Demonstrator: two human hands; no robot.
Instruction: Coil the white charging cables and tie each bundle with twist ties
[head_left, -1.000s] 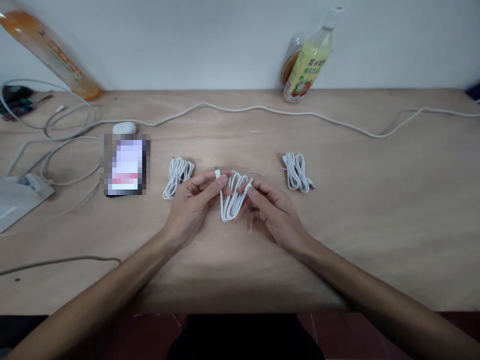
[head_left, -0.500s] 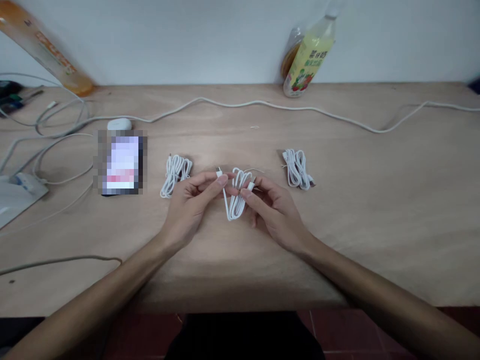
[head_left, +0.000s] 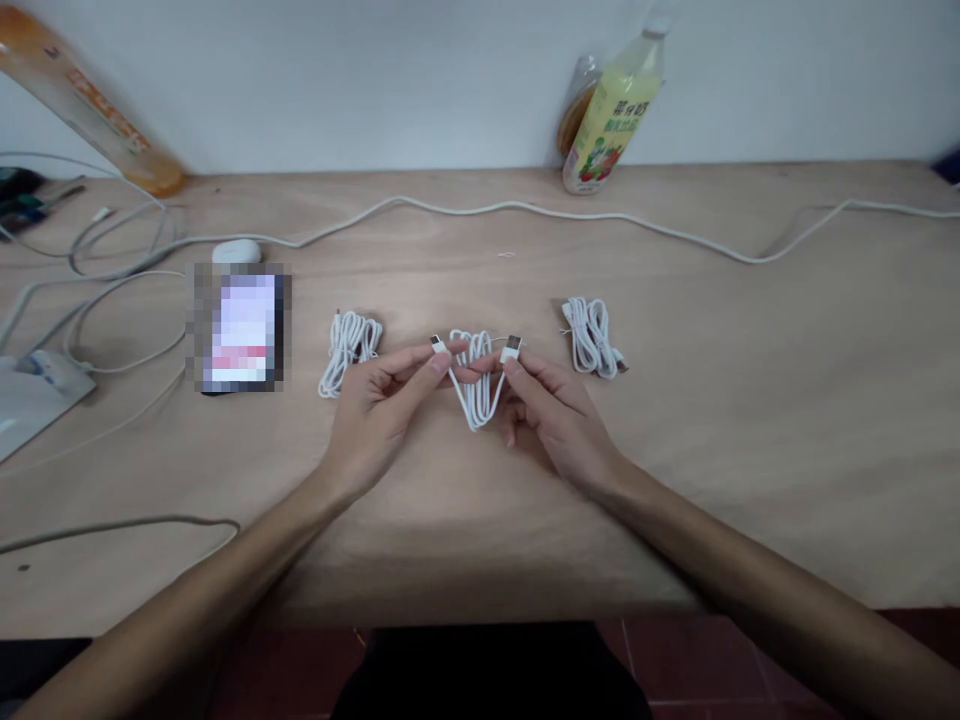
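Between my hands is a white USB cable, folded into several loops. My left hand pinches the end with the smaller metal plug between thumb and forefinger. The wider USB plug points up from the fingers of my right hand, which are closed on it. Fingertips of both hands also touch the loops, partly hiding them. A bundled white cable lies just beyond my left hand. Another bundled cable rests on the table to the upper right of my right hand.
A long white cord runs across the wooden table. On the left are a blurred-out phone, a small white case and loose cables. An orange bottle and a yellow drink bottle stand at the wall. A small tie lies mid-table.
My right hand has turned its USB plug upward, so the flat metal end faces me. That plug has moved slightly up and right, away from the loops. The left plug has tilted a little.
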